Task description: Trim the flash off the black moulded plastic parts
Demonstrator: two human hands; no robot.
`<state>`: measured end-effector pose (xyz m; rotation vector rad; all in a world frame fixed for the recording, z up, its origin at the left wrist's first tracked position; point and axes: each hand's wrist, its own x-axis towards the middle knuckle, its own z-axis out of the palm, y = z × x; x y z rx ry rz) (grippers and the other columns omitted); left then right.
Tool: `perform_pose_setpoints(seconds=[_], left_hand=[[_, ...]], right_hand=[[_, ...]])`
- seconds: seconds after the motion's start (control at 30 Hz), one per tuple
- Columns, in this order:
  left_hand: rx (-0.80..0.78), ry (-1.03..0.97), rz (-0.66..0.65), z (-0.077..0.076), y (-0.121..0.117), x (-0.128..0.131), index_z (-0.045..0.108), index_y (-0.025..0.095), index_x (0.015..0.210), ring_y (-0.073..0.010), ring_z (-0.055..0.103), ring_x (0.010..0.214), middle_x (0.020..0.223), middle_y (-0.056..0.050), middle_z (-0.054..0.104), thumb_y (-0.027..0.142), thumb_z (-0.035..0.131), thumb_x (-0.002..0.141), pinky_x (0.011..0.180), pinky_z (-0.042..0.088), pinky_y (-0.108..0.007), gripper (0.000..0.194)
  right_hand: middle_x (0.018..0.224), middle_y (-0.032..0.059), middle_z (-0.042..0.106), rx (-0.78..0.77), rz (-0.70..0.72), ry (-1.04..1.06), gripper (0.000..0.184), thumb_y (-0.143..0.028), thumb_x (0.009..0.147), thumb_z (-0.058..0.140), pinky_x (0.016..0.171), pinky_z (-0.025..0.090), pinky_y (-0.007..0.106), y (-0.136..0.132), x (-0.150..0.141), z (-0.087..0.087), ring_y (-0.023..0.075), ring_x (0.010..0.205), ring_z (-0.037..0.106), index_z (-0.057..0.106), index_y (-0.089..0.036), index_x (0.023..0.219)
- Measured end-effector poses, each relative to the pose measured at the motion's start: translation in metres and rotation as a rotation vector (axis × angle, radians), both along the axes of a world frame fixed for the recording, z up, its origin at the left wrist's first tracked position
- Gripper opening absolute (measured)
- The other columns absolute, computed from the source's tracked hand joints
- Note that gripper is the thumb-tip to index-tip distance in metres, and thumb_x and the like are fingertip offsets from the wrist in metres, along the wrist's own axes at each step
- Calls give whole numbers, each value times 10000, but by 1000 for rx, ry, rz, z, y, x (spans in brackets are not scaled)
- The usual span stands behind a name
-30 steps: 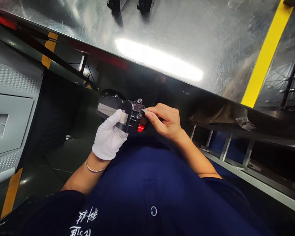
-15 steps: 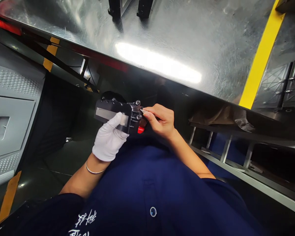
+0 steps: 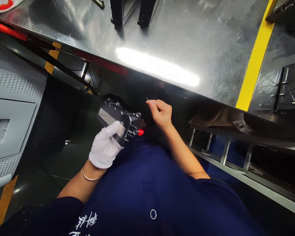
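My left hand [image 3: 105,147], in a white glove, is closed around a black molded housing [image 3: 118,119] with a flat grey strip along its face and screw bosses at its right end. The thumb lies over the strip. The housing is tilted, its right end lower, and slightly blurred. To the right of it and apart from it, my bare right hand [image 3: 161,113] is closed in a pinch. A small thin piece [image 3: 147,99] sticks out at its fingertips, too small and blurred to name. Below the housing's right end shows a red object [image 3: 141,132].
A shiny metal table [image 3: 199,39] stretches ahead, with two black uprights [image 3: 144,14] on it and a yellow stripe [image 3: 257,55] at right. A grey perforated cabinet [image 3: 12,121] stands at left. Below the table at right runs a metal rack [image 3: 241,167].
My right hand has pulled away from the housing's end, moving slightly up. My left hand has tipped the housing clockwise and shifted it a little down.
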<state>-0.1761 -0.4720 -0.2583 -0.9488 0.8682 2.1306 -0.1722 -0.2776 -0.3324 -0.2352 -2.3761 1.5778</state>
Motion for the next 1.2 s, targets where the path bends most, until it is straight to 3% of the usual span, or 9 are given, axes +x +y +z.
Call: perform_pose_setpoints(seconds=[0.07,0.13,0.3,0.53,0.8,0.93,1.03,1.13,1.2], left_hand=[[33,-75,-16,4,-2,2,680,229,1141,-129,741,849,706,15,737,52,243,970,868,572,-181,502],[32,-131,21,4,-2,0,679,206,1128,-123,742,822,664,7,720,58,206,973,859,577,-184,519],[-35,-108,89,-6,2,-8,691,188,1102,-115,742,820,726,-1,745,54,267,972,809,588,-170,463],[-368,544,45,-11,3,5,739,255,936,-171,699,1028,1030,27,759,-18,640,771,923,555,-236,334],[-601,743,-127,-27,-7,7,738,275,963,-222,679,1073,1119,-4,736,238,783,736,1019,515,-328,234],[-662,788,-170,-31,-10,9,729,278,1014,-210,685,1043,1133,-8,728,287,788,738,1032,513,-343,282],[-689,815,-169,-30,-8,9,727,265,1031,-204,689,1023,1093,-8,738,291,805,717,1041,512,-349,324],[-588,711,-109,-27,-3,7,725,248,1001,-216,681,1063,1102,-10,734,306,803,718,986,551,-340,299],[-485,557,-121,-24,0,4,723,220,957,-232,705,1005,1072,-23,741,338,799,720,820,619,-308,275]], right_hand=[[605,23,619,-7,-29,-26,442,-596,879,540,607,449,318,7,0,-1,157,592,546,740,-227,743],[596,21,613,-17,56,-30,413,-561,886,552,581,435,308,9,4,5,150,575,536,743,-223,747],[649,36,662,-76,208,48,353,-472,912,554,550,428,301,-2,21,34,144,567,545,750,-214,770],[636,6,599,-205,350,-178,334,-429,914,577,561,421,264,-6,27,57,114,580,522,736,-196,734],[602,-4,550,-255,355,-199,382,-470,898,596,538,398,249,-6,29,60,98,562,479,714,-165,701],[629,5,599,-278,348,-266,383,-478,886,614,557,430,246,-4,26,56,111,596,542,712,-157,701],[691,26,664,-216,318,-239,375,-488,892,604,595,467,260,-5,23,46,137,645,599,725,-167,740],[712,38,679,36,170,-102,323,-470,905,594,625,475,281,-8,20,34,146,643,600,736,-184,852],[776,59,690,215,16,17,305,-456,915,586,671,481,295,-7,19,30,157,682,606,718,-181,927]])
